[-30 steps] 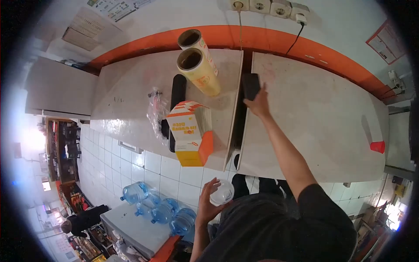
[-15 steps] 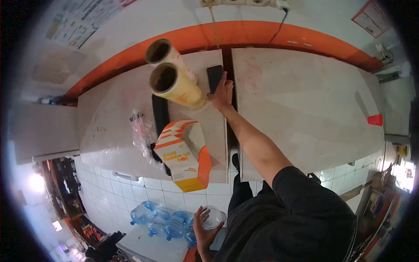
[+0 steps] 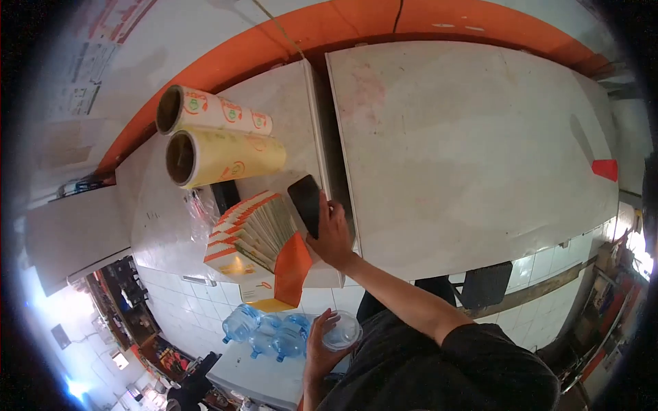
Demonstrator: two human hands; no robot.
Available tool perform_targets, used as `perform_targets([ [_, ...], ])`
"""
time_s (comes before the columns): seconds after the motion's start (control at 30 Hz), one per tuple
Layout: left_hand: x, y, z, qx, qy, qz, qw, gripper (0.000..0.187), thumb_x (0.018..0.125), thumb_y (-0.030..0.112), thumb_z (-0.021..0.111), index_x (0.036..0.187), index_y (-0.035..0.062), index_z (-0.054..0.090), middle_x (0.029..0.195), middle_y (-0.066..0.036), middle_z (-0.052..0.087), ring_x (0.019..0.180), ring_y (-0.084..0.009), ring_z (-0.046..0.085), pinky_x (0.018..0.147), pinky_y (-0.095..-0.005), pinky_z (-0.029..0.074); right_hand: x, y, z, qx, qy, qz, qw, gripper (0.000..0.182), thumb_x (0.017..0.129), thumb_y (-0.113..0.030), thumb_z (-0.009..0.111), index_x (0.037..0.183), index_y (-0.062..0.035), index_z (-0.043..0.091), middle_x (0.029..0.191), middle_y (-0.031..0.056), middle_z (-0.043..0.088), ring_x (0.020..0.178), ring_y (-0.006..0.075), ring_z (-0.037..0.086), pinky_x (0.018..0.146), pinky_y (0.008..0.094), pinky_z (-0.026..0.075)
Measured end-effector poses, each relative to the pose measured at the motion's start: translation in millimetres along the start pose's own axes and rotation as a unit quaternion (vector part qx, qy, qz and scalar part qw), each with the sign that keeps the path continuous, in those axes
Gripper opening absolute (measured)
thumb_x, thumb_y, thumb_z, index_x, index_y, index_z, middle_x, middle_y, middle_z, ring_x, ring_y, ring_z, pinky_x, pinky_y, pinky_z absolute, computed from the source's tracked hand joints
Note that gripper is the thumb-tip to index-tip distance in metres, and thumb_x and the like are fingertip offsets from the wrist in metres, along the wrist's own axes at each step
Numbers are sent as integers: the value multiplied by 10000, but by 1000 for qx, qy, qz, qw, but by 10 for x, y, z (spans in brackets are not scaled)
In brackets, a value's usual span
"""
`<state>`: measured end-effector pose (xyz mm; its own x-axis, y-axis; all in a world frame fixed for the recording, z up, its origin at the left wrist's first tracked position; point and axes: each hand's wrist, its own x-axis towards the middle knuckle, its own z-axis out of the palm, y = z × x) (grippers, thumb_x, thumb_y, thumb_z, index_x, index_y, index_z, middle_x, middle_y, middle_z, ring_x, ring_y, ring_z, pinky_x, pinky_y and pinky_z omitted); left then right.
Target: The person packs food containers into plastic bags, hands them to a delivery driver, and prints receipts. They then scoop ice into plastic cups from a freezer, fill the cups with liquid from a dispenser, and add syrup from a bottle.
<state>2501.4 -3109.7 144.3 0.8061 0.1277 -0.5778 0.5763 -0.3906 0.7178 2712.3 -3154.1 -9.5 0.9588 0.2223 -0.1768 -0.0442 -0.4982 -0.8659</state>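
My right hand (image 3: 332, 236) is closed around the edge of a black smartphone (image 3: 306, 202), its dark face turned up. The phone is over the front part of the left white top, just right of an open cardboard box (image 3: 253, 288) in white, orange and yellow. Packed in that box stand several thin paper packets (image 3: 264, 229). Low in the view, my left hand (image 3: 321, 346) has its fingers curled around a round clear plastic tub (image 3: 341, 331), held close to my body.
Two large rolls, one yellow (image 3: 233, 159) and one pale (image 3: 226, 113), are at the back left. A clear plastic bag (image 3: 199, 212) lies behind the box. A dark gap (image 3: 337, 137) divides the two white tops. A red cup (image 3: 604, 169) is far right; blue water bottles (image 3: 284, 339) are below.
My right hand has drawn the phone from the back of the top toward me, beside the box. The view has shifted, now showing packets in the box. My left hand keeps the tub.
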Motion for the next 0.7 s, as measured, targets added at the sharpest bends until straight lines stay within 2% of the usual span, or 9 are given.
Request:
perform_targets([
  [0.17, -44, 48, -2, 20, 12, -26, 999, 991, 618, 120, 927, 1443, 27, 385, 1323, -170, 539, 1215, -290, 579, 1011, -429, 503, 26, 23, 213, 0, 18, -34, 999, 935, 808, -157, 723, 1522, 44, 155, 1348, 301, 373, 1185, 456, 431, 1015, 489, 408],
  [0.23, 21, 110, 17, -3, -8, -13, 1000, 975, 615, 125, 925, 1432, 23, 403, 1314, -180, 539, 1209, -301, 582, 1009, -439, 504, 38, 78, 263, -6, -66, -2, 998, 820, 835, -151, 672, 1490, 69, 230, 1342, 302, 437, 1161, 461, 461, 1008, 501, 416],
  [0.3, 26, 122, 53, -28, 6, -30, 999, 1003, 610, 93, 915, 1448, 16, 370, 1321, -178, 530, 1202, -303, 574, 1006, -448, 488, 148, -124, -237, -42, -170, 25, 984, 743, 838, -160, 651, 1453, 76, 307, 1294, 286, 513, 1155, 444, 488, 1026, 505, 410],
  [0.37, 22, 208, 49, -15, -33, -6, 999, 1017, 605, 81, 911, 1455, 13, 355, 1325, -178, 524, 1200, -308, 567, 1001, -452, 479, -48, 205, 16, -79, -111, -62, 989, 716, 824, -216, 673, 1427, 41, 384, 1273, 261, 552, 1210, 405, 505, 1047, 483, 405],
  [0.4, 18, 242, 12, 3, -15, -2, 1000, 1032, 600, 68, 907, 1461, 11, 341, 1329, -178, 517, 1199, -313, 561, 997, -455, 471, -163, 38, -500, -53, -65, -89, 992, 681, 840, -263, 692, 1400, 27, 435, 1300, 237, 546, 1262, 392, 484, 1078, 468, 389],
  [0.5, 10, 254, 3, -8, -12, 46, 999, 1050, 595, 62, 899, 1471, 13, 323, 1346, -181, 499, 1201, -333, 549, 990, -470, 464, -111, 489, -1963, 0, 127, -34, 991, 548, 873, -303, 696, 1333, -59, 527, 1322, 190, 540, 1287, 346, 482, 1097, 463, 384],
  [0.53, -19, 257, 25, -10, -16, 53, 998, 1050, 595, 62, 899, 1471, 13, 323, 1346, -181, 499, 1201, -333, 549, 990, -470, 464, -124, 698, -2630, -23, 225, 22, 974, 525, 835, -272, 704, 1293, -71, 545, 1369, 195, 495, 1280, 370, 480, 1107, 465, 372],
  [0.6, -66, 328, 85, -8, 0, 59, 998, 1059, 569, -12, 842, 1489, 50, 321, 1364, -144, 495, 1204, -324, 554, 1008, -454, 473, -233, 1135, -4182, -58, 400, 58, 913, 485, 828, -271, 752, 1232, -83, 559, 1233, 173, 518, 1180, 343, 512, 1016, 449, 429],
  [0.7, -34, 538, 261, -7, -2, 64, 998, 1059, 578, 30, 869, 1485, 55, 324, 1356, -144, 490, 1209, -327, 548, 1005, -465, 472, -498, 2203, -6173, -273, 569, 125, 765, 873, 754, -437, 823, 1373, 27, 419, 1308, 220, 469, 1251, 373, 417, 1047, 493, 375],
])
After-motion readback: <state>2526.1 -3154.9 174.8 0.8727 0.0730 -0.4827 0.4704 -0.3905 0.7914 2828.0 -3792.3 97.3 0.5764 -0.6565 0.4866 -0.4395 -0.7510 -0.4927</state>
